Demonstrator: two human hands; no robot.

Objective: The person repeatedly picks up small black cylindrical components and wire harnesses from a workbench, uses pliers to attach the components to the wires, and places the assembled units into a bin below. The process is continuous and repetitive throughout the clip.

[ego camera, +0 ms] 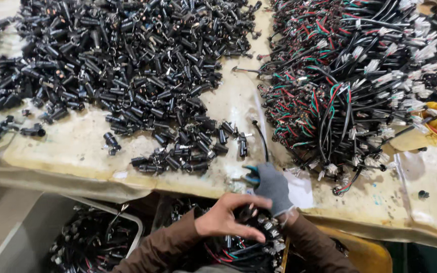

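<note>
Fingers of the bare left hand [227,218] curl shut around a bundle of black wired connectors [251,237] at the near table edge [77,174], hiding its middle. The right hand [273,187], in a grey knit glove, rests just behind; whether it grips cannot be told. Glossy black cylindrical sockets [122,65] heap far left, tangled wire harnesses [350,76] far right.
</note>
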